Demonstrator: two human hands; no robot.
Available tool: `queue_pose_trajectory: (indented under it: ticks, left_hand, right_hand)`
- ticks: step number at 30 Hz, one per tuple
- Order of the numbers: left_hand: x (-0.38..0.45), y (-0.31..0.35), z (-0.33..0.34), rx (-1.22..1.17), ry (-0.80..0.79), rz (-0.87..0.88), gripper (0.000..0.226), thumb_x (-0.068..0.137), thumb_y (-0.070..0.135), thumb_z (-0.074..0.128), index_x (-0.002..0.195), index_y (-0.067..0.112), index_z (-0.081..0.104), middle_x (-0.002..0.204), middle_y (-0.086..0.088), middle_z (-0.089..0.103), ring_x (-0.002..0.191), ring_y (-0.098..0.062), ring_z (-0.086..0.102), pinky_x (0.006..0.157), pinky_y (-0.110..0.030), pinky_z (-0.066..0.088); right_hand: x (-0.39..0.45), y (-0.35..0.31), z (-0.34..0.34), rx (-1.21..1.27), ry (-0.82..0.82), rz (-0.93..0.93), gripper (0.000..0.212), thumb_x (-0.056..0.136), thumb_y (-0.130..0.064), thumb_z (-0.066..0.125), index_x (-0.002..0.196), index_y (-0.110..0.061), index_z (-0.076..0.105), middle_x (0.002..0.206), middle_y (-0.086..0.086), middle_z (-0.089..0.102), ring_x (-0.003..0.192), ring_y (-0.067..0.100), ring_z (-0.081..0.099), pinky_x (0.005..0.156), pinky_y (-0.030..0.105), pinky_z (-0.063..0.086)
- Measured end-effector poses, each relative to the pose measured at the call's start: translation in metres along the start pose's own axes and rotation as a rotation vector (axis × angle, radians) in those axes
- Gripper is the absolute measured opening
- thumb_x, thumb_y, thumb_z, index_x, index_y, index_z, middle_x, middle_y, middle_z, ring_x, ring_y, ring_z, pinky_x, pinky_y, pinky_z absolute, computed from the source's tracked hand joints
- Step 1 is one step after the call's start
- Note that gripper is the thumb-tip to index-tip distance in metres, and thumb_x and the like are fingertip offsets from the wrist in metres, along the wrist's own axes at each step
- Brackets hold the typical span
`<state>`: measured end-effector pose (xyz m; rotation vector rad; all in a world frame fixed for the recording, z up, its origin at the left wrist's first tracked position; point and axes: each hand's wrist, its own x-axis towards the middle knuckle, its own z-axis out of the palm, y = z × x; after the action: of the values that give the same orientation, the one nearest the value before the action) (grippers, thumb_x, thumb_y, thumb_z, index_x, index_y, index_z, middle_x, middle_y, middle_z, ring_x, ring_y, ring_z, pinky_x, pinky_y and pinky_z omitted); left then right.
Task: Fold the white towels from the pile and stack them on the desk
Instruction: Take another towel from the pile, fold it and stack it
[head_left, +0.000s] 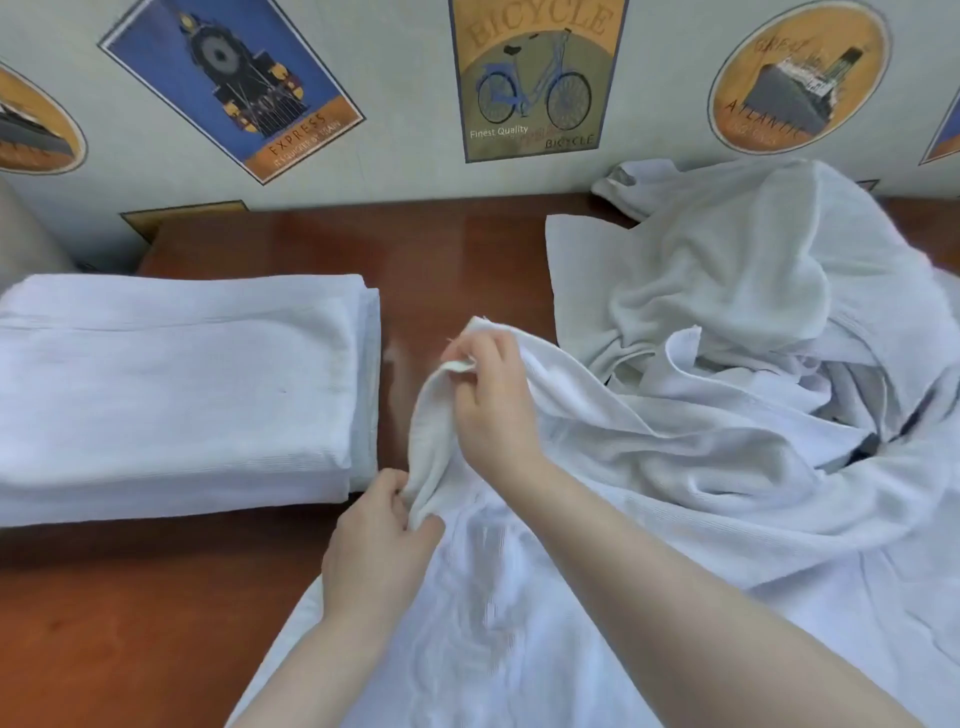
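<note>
Wallpapered wall behind, desk (457, 249) holding the stack (176, 384) left and pile (753, 312) right, the towel (519, 597) between them could drag pile cloth along, pinched only at its edge by right hand (493, 400) and left hand (379, 540).

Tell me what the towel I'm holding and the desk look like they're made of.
The towel looks like soft white cotton with a fine ribbed or waffle weave; it drapes and bunches where the left hand and right hand pinch its edge. The desk looks like reddish-brown wood or veneer under a glossy finish, judging by its sheen.
</note>
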<state>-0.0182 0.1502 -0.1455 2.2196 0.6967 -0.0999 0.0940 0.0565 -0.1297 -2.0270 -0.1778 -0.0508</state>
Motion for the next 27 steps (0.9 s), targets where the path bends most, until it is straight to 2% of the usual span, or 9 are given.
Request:
queue_pose_trajectory:
  ticks: [6, 11, 15, 19, 22, 24, 25, 26, 27]
  left_hand:
    - [0.02, 0.03, -0.071, -0.23, 0.287, 0.118, 0.03, 0.062, 0.027, 0.074, 0.075, 0.027, 0.047, 0.055, 0.014, 0.045, 0.05, -0.006, 0.042, 0.049, -0.031, 0.033]
    - [0.046, 0.002, -0.101, -0.174, 0.137, 0.053, 0.08, 0.077, 0.017, 0.08, 0.144, 0.02, 0.036, 0.095, 0.005, 0.059, 0.079, -0.004, 0.056, 0.062, -0.023, 0.04]
    - [0.03, -0.04, -0.104, -0.157, 0.133, 0.117, 0.076, 0.073, 0.017, 0.081, 0.138, 0.013, 0.043, 0.117, 0.0, 0.045, 0.106, -0.02, 0.054, 0.088, -0.036, 0.048]
    - [-0.012, -0.093, -0.086, -0.156, -0.04, 0.141, 0.075, 0.074, 0.014, 0.081, 0.134, 0.004, 0.038, 0.125, -0.005, 0.04, 0.125, -0.031, 0.04, 0.106, -0.043, 0.035]
    - [-0.044, -0.136, -0.083, 0.042, -0.229, 0.124, 0.089, 0.077, 0.023, 0.08, 0.145, 0.005, 0.027, 0.143, -0.015, 0.034, 0.132, -0.033, 0.03, 0.109, -0.038, 0.023]
    - [-0.052, -0.157, -0.09, 0.08, -0.268, 0.143, 0.089, 0.076, 0.022, 0.08, 0.147, 0.009, 0.027, 0.144, -0.014, 0.033, 0.132, -0.033, 0.031, 0.108, -0.038, 0.025]
    - [-0.052, -0.162, -0.094, 0.051, -0.286, 0.136, 0.087, 0.075, 0.019, 0.08, 0.145, 0.008, 0.029, 0.14, -0.015, 0.038, 0.13, -0.034, 0.035, 0.106, -0.039, 0.029]
    - [-0.05, -0.165, -0.099, 0.004, -0.316, 0.102, 0.084, 0.075, 0.016, 0.081, 0.142, 0.007, 0.032, 0.134, -0.015, 0.044, 0.126, -0.034, 0.042, 0.102, -0.039, 0.035]
    - [-0.048, -0.166, -0.102, -0.037, -0.35, 0.069, 0.077, 0.075, 0.014, 0.08, 0.138, 0.007, 0.036, 0.127, -0.015, 0.05, 0.12, -0.034, 0.05, 0.096, -0.038, 0.04]
  right_hand:
    - [0.066, -0.101, 0.044, 0.26, -0.072, -0.248, 0.024, 0.081, 0.017, 0.049, 0.093, 0.005, 0.066, 0.107, 0.022, 0.057, 0.106, 0.033, 0.05, 0.095, 0.038, 0.04]
    - [0.05, -0.105, 0.086, 0.047, -0.518, -0.101, 0.052, 0.098, -0.001, 0.047, 0.147, -0.012, 0.037, 0.162, 0.01, 0.015, 0.147, 0.023, 0.021, 0.112, 0.033, 0.026]
    - [-0.066, -0.085, 0.089, 0.054, -0.039, 0.019, 0.047, 0.086, -0.001, 0.046, 0.127, -0.02, 0.056, 0.137, -0.011, 0.052, 0.122, 0.007, 0.051, 0.102, 0.033, 0.042]
    - [-0.243, -0.041, 0.092, -0.247, 0.229, -0.044, 0.038, 0.07, -0.018, 0.068, 0.106, -0.03, 0.06, 0.114, -0.021, 0.053, 0.108, 0.0, 0.053, 0.09, 0.019, 0.042]
    - [-0.318, -0.065, 0.123, -0.398, 0.393, 0.04, 0.044, 0.059, -0.067, 0.074, 0.084, -0.032, 0.063, 0.088, -0.012, 0.061, 0.112, -0.022, 0.045, 0.09, 0.012, 0.035]
    - [-0.327, -0.093, 0.146, -0.223, 0.666, -0.043, 0.104, 0.025, -0.102, 0.055, 0.032, 0.002, 0.051, 0.051, 0.007, 0.057, 0.08, -0.028, 0.048, 0.09, 0.018, 0.033]
    - [-0.322, -0.096, 0.156, -0.258, 0.911, -0.1, 0.083, 0.005, -0.097, 0.062, 0.013, -0.019, 0.032, 0.04, 0.008, 0.049, 0.067, -0.018, 0.052, 0.088, 0.023, 0.034]
    - [-0.327, -0.096, 0.161, -0.29, 1.028, -0.181, 0.088, 0.014, -0.09, 0.07, 0.018, -0.008, 0.04, 0.043, 0.002, 0.052, 0.069, -0.014, 0.057, 0.088, 0.027, 0.034]
    - [-0.341, -0.104, 0.16, -0.335, 0.798, -0.199, 0.096, 0.055, -0.049, 0.034, 0.047, 0.038, -0.004, 0.059, -0.014, 0.061, 0.088, -0.022, 0.057, 0.092, 0.029, 0.035]
